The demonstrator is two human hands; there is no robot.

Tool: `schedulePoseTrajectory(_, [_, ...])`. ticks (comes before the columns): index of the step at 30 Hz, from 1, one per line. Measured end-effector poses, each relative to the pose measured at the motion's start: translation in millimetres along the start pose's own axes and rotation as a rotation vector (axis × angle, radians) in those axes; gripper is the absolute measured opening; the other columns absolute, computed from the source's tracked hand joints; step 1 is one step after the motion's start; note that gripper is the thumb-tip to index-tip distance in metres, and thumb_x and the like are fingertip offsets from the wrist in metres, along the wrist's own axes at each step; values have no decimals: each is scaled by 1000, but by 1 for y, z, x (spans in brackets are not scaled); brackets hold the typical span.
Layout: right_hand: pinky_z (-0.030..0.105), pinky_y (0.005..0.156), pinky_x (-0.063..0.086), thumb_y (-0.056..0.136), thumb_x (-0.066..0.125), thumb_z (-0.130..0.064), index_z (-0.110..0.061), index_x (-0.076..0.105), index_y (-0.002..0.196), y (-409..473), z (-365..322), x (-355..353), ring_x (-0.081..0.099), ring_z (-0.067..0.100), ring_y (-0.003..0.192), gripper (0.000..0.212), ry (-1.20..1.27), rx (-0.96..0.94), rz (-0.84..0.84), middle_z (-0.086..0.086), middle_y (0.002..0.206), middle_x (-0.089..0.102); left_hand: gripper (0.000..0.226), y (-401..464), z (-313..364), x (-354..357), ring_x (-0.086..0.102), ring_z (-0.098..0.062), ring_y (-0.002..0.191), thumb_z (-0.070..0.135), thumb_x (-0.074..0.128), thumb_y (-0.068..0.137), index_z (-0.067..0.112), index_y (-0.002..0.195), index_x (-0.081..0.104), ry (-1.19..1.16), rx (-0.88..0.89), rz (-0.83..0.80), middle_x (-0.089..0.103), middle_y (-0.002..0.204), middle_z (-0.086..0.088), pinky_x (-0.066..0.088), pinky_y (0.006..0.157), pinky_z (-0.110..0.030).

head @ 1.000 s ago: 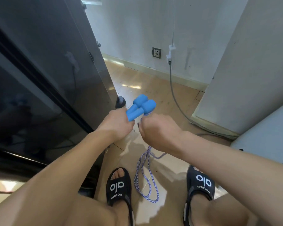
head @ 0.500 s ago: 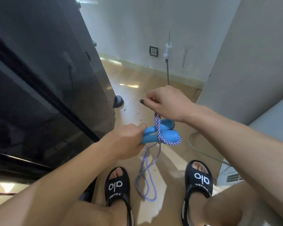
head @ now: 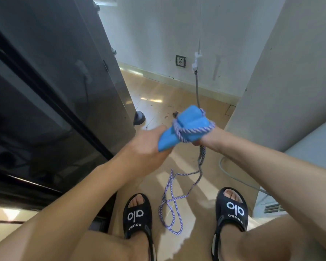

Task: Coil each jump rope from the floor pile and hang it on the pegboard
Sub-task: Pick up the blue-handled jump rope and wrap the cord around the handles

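Note:
My left hand (head: 149, 146) grips the lower ends of two blue foam jump rope handles (head: 188, 125), held side by side and pointing up and away from me. A purple-and-white braided rope (head: 193, 131) is wound a couple of times around the handles. My right hand (head: 211, 138) sits just right of and under the handles, gripping the rope where it leaves them. From there the rope's loose length (head: 169, 204) hangs down to the floor and lies in loops between my feet. No pegboard is in view.
A tall dark glossy cabinet (head: 55, 100) fills the left side, with a black doorstop (head: 139, 117) at its foot. A grey wall panel (head: 290, 81) stands close on the right. A grey cable (head: 197, 87) drops from the back wall onto the floor. My sandalled feet (head: 137, 213) flank the rope.
My right hand has come down from above the handles to their right side, laying another turn of rope around them. The hanging loops have shortened and shifted on the floor.

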State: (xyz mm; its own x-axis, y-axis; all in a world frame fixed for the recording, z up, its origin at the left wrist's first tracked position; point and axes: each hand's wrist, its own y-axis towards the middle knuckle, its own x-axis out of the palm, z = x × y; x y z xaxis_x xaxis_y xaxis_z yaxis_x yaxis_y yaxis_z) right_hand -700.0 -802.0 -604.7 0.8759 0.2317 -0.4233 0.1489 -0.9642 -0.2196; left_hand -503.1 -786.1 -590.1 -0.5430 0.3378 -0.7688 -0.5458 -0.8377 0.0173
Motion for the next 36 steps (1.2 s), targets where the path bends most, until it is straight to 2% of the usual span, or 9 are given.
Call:
schedulePoseTrajectory(2, [16, 41, 35, 102, 45, -15, -19, 52, 68, -1, -1, 14, 47, 7, 42, 34, -55, 3, 39, -10, 47, 49, 13, 9, -10, -8, 56, -17, 62, 25, 60, 96, 13, 91, 58, 34, -95, 112, 61, 76, -6, 42, 54, -28])
schedulePoseTrajectory(5, [28, 52, 34, 104, 31, -36, -14, 58, 77, -3, -6, 33, 46, 20, 57, 44, -139, 10, 31, -2, 57, 51, 14, 17, -32, -19, 54, -14, 66, 26, 55, 97, 14, 89, 56, 90, -322, 211, 59, 81, -2, 38, 51, -17])
schedulePoseTrajectory(10, [34, 55, 29, 103, 43, -38, -12, 43, 72, -19, -13, 42, 38, 17, 57, 41, -497, -156, -148, 0, 62, 44, 11, 16, -54, -13, 60, -19, 75, 29, 53, 98, 21, 101, 45, 453, -475, -18, 58, 90, -3, 46, 62, -33])
schedulePoseTrajectory(17, [32, 50, 26, 100, 43, -50, -16, 54, 76, -14, -30, 19, 42, 14, 55, 44, -824, -361, -36, 1, 60, 47, 20, 12, -49, 20, 53, -25, 73, 28, 51, 97, 15, 111, 45, 674, -349, -244, 50, 86, -2, 41, 65, -33])
schedulePoseTrajectory(21, [31, 49, 25, 97, 43, -60, -15, 46, 62, 9, -28, -2, 46, 21, 56, 57, -851, -379, 85, 3, 56, 49, 24, -1, -25, 32, 47, -22, 48, 28, 73, 77, 16, 89, 56, 814, 62, -104, 47, 62, 1, 21, 45, -25])
schedulePoseTrajectory(25, [33, 52, 32, 94, 45, -64, -10, 47, 60, 19, -15, -10, 43, 28, 57, 64, -809, -324, 74, 4, 54, 45, 27, -6, -11, 33, 47, -26, 70, 33, 54, 95, 18, 115, 48, 702, 115, -103, 51, 84, 1, 26, 64, -31])
schedulePoseTrajectory(30, [33, 57, 34, 94, 50, -63, -11, 40, 55, 21, -3, -2, 34, 24, 53, 66, -558, -160, -25, 2, 49, 35, 31, -20, 8, 18, 38, -18, 68, 32, 59, 92, 32, 98, 29, 461, 239, -36, 42, 78, 9, 29, 62, -29])
schedulePoseTrajectory(33, [19, 66, 50, 90, 67, -35, -17, 35, 61, 4, -1, 2, 43, 5, 47, 47, -257, 32, -91, -15, 37, 39, 16, -22, 11, 2, 53, -20, 59, 22, 64, 90, 19, 99, 52, 186, 234, 92, 58, 73, 4, 34, 49, -28])
schedulePoseTrajectory(36, [23, 64, 45, 102, 41, -24, -17, 38, 65, -10, -9, 23, 47, 7, 58, 38, -249, -83, -58, -3, 60, 52, 12, -9, -3, -11, 61, -16, 62, 23, 65, 92, 12, 95, 62, 8, 3, 237, 64, 74, -2, 46, 53, -24])
